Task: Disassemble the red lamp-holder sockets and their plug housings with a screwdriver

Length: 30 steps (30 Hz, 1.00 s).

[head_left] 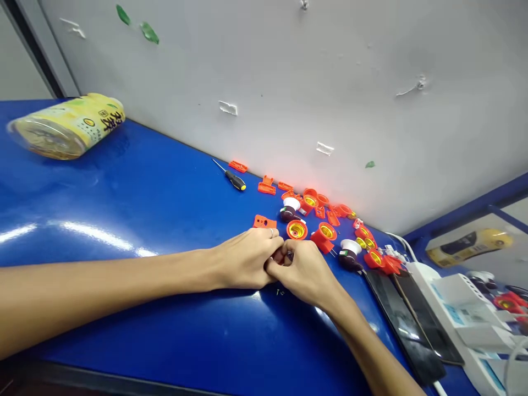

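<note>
My left hand (249,258) and my right hand (307,270) meet over the blue table, fingers closed and pinched together. A small dark bit shows between the fingertips, but the fingers hide what it is. Just beyond the left knuckles lies a flat orange plastic plate (265,221) with holes. Close past the right fingers sit a round orange lamp socket (297,230) with a brass-coloured inside and an orange plug-in lamp socket (324,236) with metal prongs. A few tiny screws (280,292) rest on the table below the hands.
A black-and-yellow screwdriver (235,180) lies near the wall, beside loose orange plastic parts (267,187). Dark-and-white fittings (350,254) stand among more sockets. At right are dark phones (406,324) and a white power strip (454,308). A yellow-labelled bottle (70,125) lies at far left.
</note>
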Tool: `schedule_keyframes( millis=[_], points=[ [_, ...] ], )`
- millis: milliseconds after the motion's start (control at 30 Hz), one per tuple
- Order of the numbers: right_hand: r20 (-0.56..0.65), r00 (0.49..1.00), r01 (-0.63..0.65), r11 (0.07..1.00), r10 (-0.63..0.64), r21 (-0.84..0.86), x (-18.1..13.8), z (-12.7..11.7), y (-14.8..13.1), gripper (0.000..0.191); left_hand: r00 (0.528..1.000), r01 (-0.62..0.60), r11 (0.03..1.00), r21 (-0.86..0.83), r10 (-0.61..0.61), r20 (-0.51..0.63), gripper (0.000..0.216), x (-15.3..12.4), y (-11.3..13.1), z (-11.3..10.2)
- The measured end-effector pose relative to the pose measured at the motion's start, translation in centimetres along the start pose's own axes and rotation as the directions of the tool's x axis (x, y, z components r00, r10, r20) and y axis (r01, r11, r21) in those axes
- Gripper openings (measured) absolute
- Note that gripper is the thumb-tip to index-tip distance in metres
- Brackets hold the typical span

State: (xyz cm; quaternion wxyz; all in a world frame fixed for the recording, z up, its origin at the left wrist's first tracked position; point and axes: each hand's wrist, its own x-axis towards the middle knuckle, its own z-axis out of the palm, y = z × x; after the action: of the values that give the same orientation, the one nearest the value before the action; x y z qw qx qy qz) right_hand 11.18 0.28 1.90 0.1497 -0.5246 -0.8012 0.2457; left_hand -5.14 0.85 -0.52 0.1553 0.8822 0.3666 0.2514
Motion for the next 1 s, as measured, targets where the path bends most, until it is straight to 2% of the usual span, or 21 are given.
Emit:
schedule_keyframes(
  millis=[500,667,733,800,867,900,933,1000],
  points=[
    [-0.033,0.999,-0.034,0.996,0.037,0.077,0.0,0.0,-0.2,0.018,1.000,-0.013,0.999,-0.048,0.013,-0.007,0.018,0.4,0.1,0.0],
    [0.002,0.999,0.034,0.990,-0.034,0.134,-0.3,-1.2,-0.1,0.023,1.000,-0.002,1.000,-0.029,0.002,-0.013,0.010,0.0,0.0,0.1],
    [-0.048,0.996,0.080,0.983,-0.073,0.164,-0.7,-2.3,0.3,0.027,1.000,0.011,1.000,-0.015,-0.012,-0.022,0.006,-0.1,0.0,0.0],
    [-0.160,0.982,0.133,0.969,-0.100,0.207,-1.1,-3.5,0.8,0.031,0.999,0.015,1.000,-0.004,-0.015,-0.028,0.011,-0.1,-0.1,-0.1],
    [-0.320,0.941,0.205,0.939,-0.112,0.275,-1.6,-4.5,1.5,0.038,1.000,0.009,1.000,-0.004,-0.009,-0.025,0.015,-0.1,-0.2,-0.2],
    [-0.415,0.903,0.255,0.918,-0.113,0.305,-1.8,-4.8,1.7,0.042,1.000,0.006,1.000,-0.007,-0.006,-0.022,0.016,-0.1,-0.3,-0.2],
    [-0.519,0.848,0.313,0.893,-0.109,0.325,-1.9,-5.0,1.9,0.045,1.000,0.003,1.000,-0.012,-0.003,-0.017,0.018,-0.1,-0.4,-0.2],
    [-0.716,0.692,0.440,0.842,-0.096,0.312,-2.0,-5.0,2.0,0.051,1.000,-0.003,1.000,-0.023,0.003,-0.007,0.021,-0.1,-0.5,-0.3]
  ],
)
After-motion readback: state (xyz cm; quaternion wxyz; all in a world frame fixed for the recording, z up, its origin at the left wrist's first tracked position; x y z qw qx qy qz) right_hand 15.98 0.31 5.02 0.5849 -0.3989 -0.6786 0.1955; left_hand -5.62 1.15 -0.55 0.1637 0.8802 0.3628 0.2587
